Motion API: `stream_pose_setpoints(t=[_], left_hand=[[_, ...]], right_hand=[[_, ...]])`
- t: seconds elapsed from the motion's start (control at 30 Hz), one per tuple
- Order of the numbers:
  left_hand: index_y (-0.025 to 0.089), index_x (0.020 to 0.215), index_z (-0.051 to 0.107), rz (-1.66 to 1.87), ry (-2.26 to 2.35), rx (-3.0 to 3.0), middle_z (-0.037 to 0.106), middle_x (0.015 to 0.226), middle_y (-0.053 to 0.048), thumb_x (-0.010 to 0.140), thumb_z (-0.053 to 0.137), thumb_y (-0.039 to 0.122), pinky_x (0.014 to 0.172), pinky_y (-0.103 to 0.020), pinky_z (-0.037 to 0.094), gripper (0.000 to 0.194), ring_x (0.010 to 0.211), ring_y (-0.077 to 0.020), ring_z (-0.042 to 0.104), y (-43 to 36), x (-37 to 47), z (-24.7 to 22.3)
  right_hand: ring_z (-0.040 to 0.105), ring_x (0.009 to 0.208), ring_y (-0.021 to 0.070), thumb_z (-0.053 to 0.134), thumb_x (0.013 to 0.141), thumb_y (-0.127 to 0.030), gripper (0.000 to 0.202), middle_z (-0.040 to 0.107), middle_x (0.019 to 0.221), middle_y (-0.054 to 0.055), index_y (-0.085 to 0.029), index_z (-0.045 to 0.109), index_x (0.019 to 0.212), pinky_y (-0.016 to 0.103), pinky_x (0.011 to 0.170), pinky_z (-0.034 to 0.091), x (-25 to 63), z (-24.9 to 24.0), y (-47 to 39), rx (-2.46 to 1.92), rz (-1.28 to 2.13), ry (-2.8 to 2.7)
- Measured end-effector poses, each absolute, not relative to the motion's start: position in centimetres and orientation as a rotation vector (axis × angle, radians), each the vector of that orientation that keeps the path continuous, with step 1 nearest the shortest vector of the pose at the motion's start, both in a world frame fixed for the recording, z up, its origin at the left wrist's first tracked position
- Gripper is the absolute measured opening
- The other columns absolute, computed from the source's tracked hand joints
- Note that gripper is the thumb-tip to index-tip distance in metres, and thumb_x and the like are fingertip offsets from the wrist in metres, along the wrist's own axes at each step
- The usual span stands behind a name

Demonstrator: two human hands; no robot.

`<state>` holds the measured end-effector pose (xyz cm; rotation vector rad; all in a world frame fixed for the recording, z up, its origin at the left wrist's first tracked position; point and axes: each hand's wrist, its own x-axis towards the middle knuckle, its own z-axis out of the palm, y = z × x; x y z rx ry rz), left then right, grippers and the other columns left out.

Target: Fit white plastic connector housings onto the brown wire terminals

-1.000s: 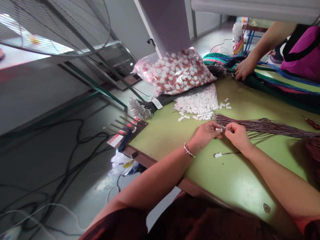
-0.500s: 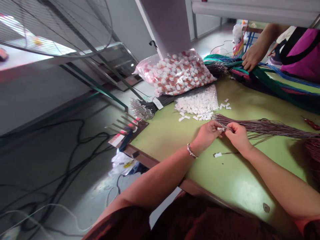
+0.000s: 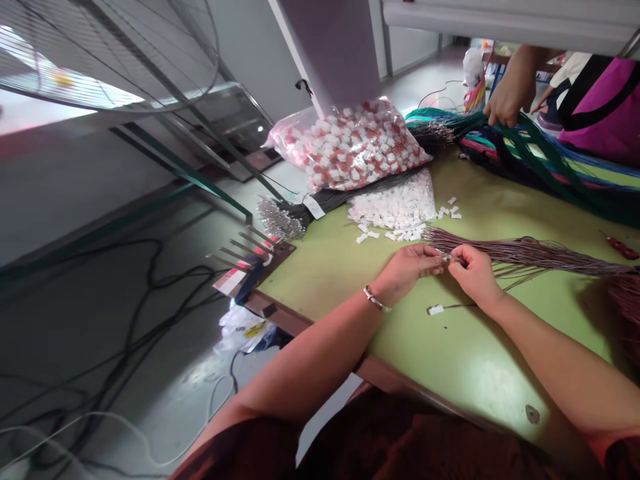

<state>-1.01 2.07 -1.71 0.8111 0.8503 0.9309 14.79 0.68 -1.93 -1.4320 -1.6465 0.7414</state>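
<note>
My left hand (image 3: 411, 269) and my right hand (image 3: 474, 272) meet fingertip to fingertip above the green table. Between the left fingers is a small white connector, mostly hidden by them. The right fingers pinch the end of a brown wire close beside it. Just behind both hands lies a bundle of brown wires (image 3: 530, 254), its metal-tipped ends pointing left. Nearer to me, one white connector (image 3: 436, 309) rests on the table with a brown wire running from it under my right wrist.
An open bag of white connectors (image 3: 395, 200) has spilled some pieces. Behind it sit a bag of white-and-orange parts (image 3: 357, 147) and black wires (image 3: 287, 217). Metal prongs (image 3: 235, 252) stand at the left edge. A co-worker's hand (image 3: 510, 93) holds green wires; a red-handled tool (image 3: 623, 248) lies right.
My left fingers have straightened and shifted slightly, covering more of the white connector. My right hand stays nearly in place. The co-worker's hand has lifted and turned over the green wires.
</note>
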Motion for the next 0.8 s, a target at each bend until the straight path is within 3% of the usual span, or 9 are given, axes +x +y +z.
stream_pose_setpoints(t=[0.43,0.8], left_hand=[[0.011,0.063,0.063,1.045,0.942,1.016,0.064,0.059,-0.001,0.057,0.076,0.018,0.058,-0.023,0.047,0.016,0.053,-0.0075,0.056,1.95,-0.28,-2.3],[0.011,0.071,0.064,1.024,0.978,1.109,0.065,0.064,-0.003,0.064,0.072,0.02,0.062,-0.025,0.049,0.014,0.059,-0.0097,0.059,1.75,-0.94,-2.24]], right_hand=[[0.034,0.049,0.0085,0.051,0.061,-0.024,0.007,0.044,0.051,-0.004,-0.018,0.05,0.06,0.023,0.048,0.028,14.55,-1.98,0.72,-1.429,0.896,-1.541],[0.035,0.048,0.0083,0.052,0.062,-0.027,0.011,0.046,0.052,-0.003,-0.016,0.054,0.06,0.022,0.046,0.027,14.9,-1.22,0.89,-1.428,1.008,-1.522]])
